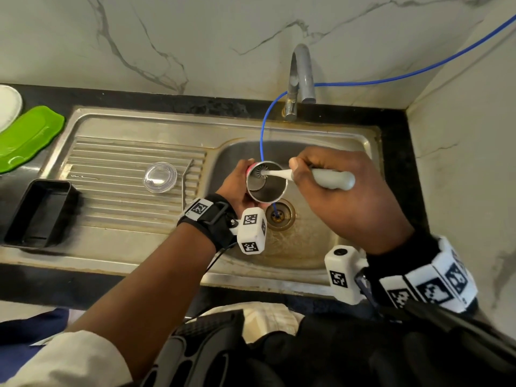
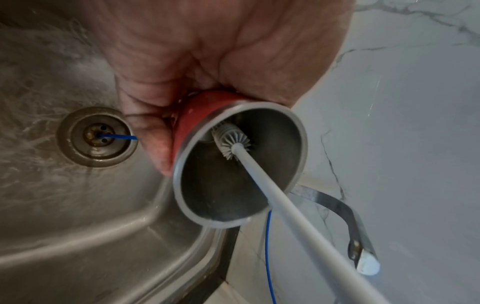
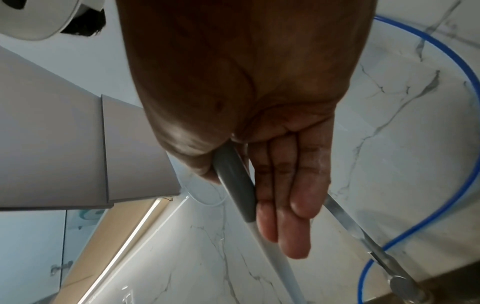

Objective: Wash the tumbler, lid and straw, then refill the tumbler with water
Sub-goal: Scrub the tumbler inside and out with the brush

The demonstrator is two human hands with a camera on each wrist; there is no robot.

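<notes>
While your left hand (image 1: 237,188) grips the red tumbler (image 1: 266,183) over the sink (image 1: 307,247), your right hand (image 1: 335,188) holds a bottle brush (image 2: 231,142) inside it; the clear lid (image 1: 160,177) lies on the drainboard.

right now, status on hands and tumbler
Left hand grips tumbler over sink. Right hand holds brush, head inside tumbler. Blue tube hangs behind.

Both hands (image 1: 237,185) (image 1: 340,188) with fingers (image 3: 283,205) curled.

Blue hose (image 1: 262,141) crossing basin to drain (image 1: 279,215), tap (image 1: 301,74) overhead (rear), bare draining board (image 1: 111,163) left w/ lid (image 1: 160,177)
</notes>
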